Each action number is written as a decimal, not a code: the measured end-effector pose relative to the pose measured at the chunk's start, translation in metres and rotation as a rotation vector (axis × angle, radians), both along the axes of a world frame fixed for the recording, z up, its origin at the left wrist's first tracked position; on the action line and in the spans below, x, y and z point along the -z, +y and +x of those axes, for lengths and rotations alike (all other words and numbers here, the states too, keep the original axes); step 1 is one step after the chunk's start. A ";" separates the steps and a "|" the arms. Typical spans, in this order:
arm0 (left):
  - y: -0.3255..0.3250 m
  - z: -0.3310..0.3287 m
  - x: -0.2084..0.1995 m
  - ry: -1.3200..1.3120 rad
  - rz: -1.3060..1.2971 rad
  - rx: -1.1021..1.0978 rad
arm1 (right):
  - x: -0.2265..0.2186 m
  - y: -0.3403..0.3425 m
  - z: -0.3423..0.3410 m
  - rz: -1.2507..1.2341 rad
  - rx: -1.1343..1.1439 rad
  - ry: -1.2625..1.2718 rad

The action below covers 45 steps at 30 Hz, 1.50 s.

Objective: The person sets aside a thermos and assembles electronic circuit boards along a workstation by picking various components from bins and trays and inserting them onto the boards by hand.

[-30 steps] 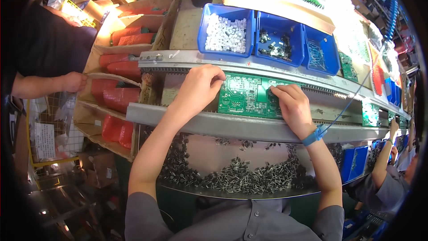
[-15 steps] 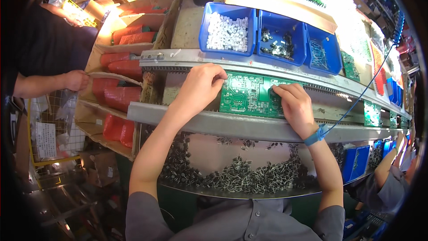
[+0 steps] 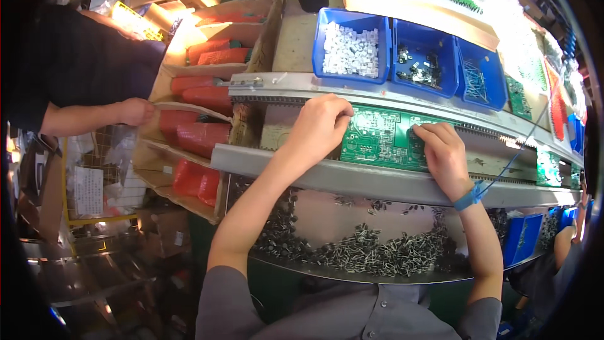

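A green circuit board (image 3: 376, 145) lies between the two metal rails of a track. My left hand (image 3: 322, 127) is at its upper left corner, fingers curled into a pinch; whatever is between the fingertips is hidden. My right hand (image 3: 444, 154) bends over the board's right part, thumb and fingers closed together at its surface. Anything in that pinch is too small or covered to name. A blue wrist strap (image 3: 470, 196) with a cord circles my right wrist.
Beyond the far rail (image 3: 283, 82) stand blue bins with white connectors (image 3: 352, 50), small dark parts (image 3: 418, 66) and thin leaded parts (image 3: 475, 80). A tray of loose black leaded components (image 3: 384, 252) lies nearest me. Left, a divided carton (image 3: 189, 198) holds red-wrapped bundles beside another person's hand (image 3: 135, 112).
The whole scene has shifted to the right in the picture. Both my hands keep nearly the same places at the board, still pinched.
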State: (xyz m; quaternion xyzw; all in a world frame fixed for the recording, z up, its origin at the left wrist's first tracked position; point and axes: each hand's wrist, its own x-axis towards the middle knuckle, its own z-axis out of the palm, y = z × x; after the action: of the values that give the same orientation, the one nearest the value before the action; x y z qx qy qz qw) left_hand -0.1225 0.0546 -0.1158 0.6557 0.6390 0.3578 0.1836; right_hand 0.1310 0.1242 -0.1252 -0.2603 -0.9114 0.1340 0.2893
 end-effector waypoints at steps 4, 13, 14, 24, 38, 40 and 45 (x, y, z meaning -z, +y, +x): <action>0.000 0.002 0.005 0.032 0.063 -0.001 | 0.001 0.000 -0.001 -0.004 0.007 -0.004; 0.002 0.002 0.003 0.054 0.021 0.030 | -0.002 0.002 0.002 0.002 -0.017 0.001; 0.002 0.000 0.005 0.069 0.022 0.035 | -0.003 0.003 0.003 -0.024 -0.026 -0.005; -0.003 0.008 -0.002 0.134 -0.014 0.020 | -0.035 0.115 0.051 0.208 0.415 -0.220; -0.003 0.004 -0.015 0.100 0.071 -0.020 | -0.041 0.155 0.057 0.001 0.208 -0.257; -0.003 0.007 -0.017 0.098 0.110 -0.020 | -0.054 0.147 0.059 -0.093 0.249 -0.149; -0.011 0.029 -0.029 -0.220 0.084 0.019 | -0.072 0.084 0.039 -0.572 0.101 0.286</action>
State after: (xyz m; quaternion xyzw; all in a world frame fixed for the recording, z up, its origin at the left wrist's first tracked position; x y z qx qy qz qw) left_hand -0.0937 0.0434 -0.0868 0.6257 0.5932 0.4523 0.2283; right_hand 0.1701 0.2082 -0.0531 -0.3544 -0.7727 0.4056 0.3358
